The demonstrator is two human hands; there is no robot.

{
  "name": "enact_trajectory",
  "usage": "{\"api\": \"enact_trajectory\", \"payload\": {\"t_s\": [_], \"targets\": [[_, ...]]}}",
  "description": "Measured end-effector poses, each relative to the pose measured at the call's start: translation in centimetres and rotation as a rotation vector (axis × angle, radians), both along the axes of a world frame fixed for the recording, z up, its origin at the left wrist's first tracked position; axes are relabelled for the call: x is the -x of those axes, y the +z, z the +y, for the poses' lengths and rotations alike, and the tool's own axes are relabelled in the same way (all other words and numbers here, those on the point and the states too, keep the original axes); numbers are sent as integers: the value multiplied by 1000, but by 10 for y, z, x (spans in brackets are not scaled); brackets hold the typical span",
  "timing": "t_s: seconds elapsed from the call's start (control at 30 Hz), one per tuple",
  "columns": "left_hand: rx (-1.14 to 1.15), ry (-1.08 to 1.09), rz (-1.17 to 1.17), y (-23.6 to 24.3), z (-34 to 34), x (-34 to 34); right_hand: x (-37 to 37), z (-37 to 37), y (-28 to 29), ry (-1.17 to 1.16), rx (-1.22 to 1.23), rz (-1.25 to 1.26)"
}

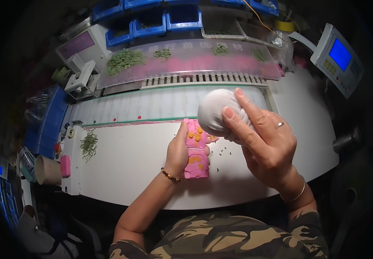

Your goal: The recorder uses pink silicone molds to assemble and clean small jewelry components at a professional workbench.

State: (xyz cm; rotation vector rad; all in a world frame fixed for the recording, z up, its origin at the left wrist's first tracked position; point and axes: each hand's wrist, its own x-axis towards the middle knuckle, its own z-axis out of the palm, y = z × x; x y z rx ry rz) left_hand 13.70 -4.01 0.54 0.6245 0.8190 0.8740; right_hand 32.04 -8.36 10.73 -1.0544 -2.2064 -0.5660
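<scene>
My left hand [177, 153] grips a pink rubbery mould [196, 165] upright over the white worktop, with orange-yellow pieces in its cavities. Part of that hand's fingers is hidden behind the mould. Above and to the right, my right hand [266, 144] holds a round grey cloth pouch [213, 110], thumb and fingers pressed round it; the pouch does not appear to touch the mould. Small dark bits [224, 153] lie on the worktop to the right of the mould, and a pile of thin pale-green pieces [89, 144] lies at the left.
A segmented white strip [121, 105] and roller rail cross behind, under a clear shelf [186, 64] with green piles. Blue bins [183, 17] line the back. A blue tray [44, 125], beige cup [48, 170] and pink block [65, 166] stand left; a display panel [337, 58] is right.
</scene>
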Motion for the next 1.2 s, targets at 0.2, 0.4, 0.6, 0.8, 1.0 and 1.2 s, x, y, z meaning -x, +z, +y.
{"api": "enact_trajectory", "payload": {"t_s": [0.2, 0.4, 0.6, 0.8, 1.0, 1.2], "targets": [[-256, 35, 2, -1, 4, 3, 11, -1, -41, 20, 99, -172], [-42, 62, -118, -11, 4, 15, -2, 12, -8, -6, 24, 1], [-588, 449, 17, 20, -7, 5, 26, -24, -30, 116, 253, -69], [-695, 476, -52, 10, -7, 17, 8, -15, 0, 66, 163, 106], [-676, 509, -75, 0, -1, 8, 13, -25, -42, 110, 345, -84], [-489, 474, -88, 6, 12, 27, -14, -7, -19, -96, 208, 10]]}}
